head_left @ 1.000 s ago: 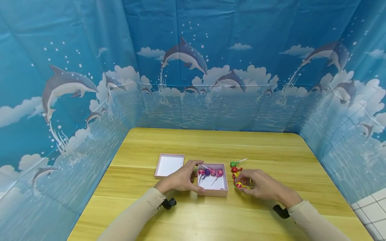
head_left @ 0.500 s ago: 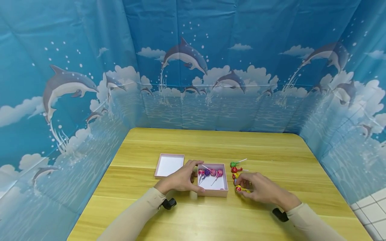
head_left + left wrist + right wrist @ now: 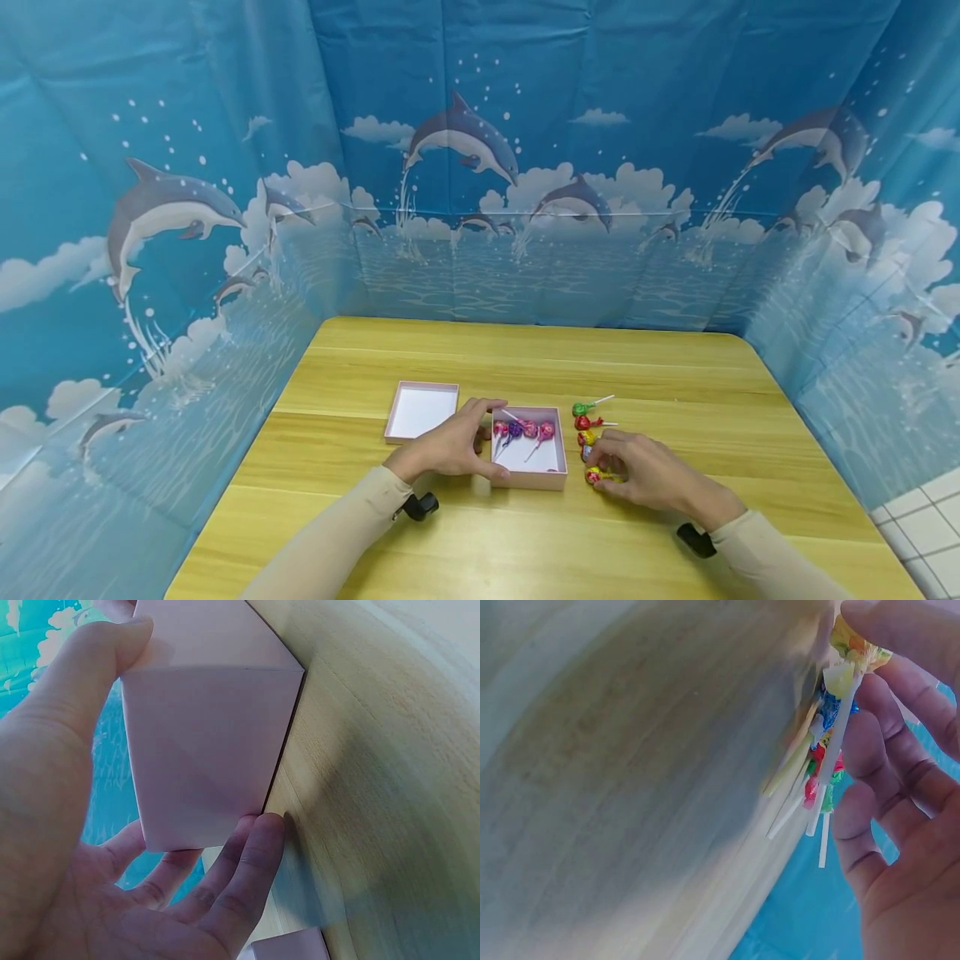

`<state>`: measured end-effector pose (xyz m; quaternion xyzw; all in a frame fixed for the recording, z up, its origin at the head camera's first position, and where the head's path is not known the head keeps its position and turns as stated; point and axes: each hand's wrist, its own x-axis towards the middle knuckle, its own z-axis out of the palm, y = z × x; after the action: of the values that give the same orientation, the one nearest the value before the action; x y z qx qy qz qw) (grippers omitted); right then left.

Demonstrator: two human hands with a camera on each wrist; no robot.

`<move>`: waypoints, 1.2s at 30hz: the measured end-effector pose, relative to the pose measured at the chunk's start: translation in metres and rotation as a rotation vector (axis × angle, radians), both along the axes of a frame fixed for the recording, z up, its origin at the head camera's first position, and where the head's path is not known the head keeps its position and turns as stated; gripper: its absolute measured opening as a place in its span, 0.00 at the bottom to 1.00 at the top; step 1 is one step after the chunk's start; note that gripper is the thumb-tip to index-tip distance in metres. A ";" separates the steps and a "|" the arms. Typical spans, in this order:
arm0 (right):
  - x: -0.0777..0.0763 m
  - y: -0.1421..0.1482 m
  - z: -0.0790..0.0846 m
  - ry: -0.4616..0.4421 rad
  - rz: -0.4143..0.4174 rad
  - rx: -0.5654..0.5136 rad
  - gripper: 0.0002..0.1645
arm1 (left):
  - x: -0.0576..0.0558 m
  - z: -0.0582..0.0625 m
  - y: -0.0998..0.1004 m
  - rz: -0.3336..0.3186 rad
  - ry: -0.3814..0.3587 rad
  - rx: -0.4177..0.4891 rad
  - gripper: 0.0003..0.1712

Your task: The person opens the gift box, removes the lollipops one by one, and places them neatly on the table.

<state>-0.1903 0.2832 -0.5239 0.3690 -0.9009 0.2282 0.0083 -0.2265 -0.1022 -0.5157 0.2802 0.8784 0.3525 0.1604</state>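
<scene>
My left hand [image 3: 456, 442] holds the open pink box [image 3: 528, 481], thumb at its near left corner and fingers along its far left side. In the left wrist view, thumb and fingers span the box's plain pink wall [image 3: 210, 757]. Several pink and purple lollipops [image 3: 530, 429] lie inside along the back. Right of the box, my right hand [image 3: 654, 471] pinches a yellow-wrapped lollipop [image 3: 593, 476] between thumb and index finger; its white stick [image 3: 840, 731] points back toward the palm in the right wrist view. Beyond it runs a column of lollipops, including a green one [image 3: 581, 409] and a red one [image 3: 582, 422].
A shallow pink lid [image 3: 423, 412] with a white inside lies left of the box, behind my left hand. The wooden table [image 3: 525, 362] reaches back to a blue dolphin curtain [image 3: 480, 267], which also hangs at both sides.
The right hand has moved slightly toward me, and the yellow lollipop at its fingertips has shifted a little nearer. More of the red lollipop's stick shows. The left hand and box stay put.
</scene>
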 end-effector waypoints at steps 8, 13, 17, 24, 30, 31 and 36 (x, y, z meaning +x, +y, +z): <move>-0.002 0.001 -0.002 -0.011 0.011 -0.021 0.14 | 0.001 0.000 0.000 -0.002 0.003 -0.007 0.71; -0.004 0.003 -0.005 -0.010 0.012 -0.033 0.15 | 0.000 0.000 0.000 0.000 0.006 -0.008 0.71; -0.004 0.003 -0.007 -0.001 0.007 -0.033 0.15 | 0.000 0.000 0.000 0.001 0.006 -0.009 0.71; -0.006 0.003 -0.007 -0.040 -0.010 -0.024 0.15 | 0.000 0.001 0.001 -0.001 0.000 -0.012 0.71; -0.005 0.004 -0.005 -0.020 0.004 -0.059 0.15 | 0.001 0.003 0.001 -0.001 0.002 -0.013 0.71; -0.005 0.004 -0.004 -0.015 0.009 -0.066 0.16 | 0.001 0.003 0.001 -0.001 0.002 -0.013 0.71; -0.003 0.005 -0.001 -0.024 0.021 -0.094 0.17 | 0.001 0.002 0.001 -0.004 0.003 -0.009 0.71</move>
<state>-0.1933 0.2885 -0.5247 0.3751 -0.8853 0.2747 0.0125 -0.2259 -0.1017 -0.5141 0.2819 0.8796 0.3479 0.1608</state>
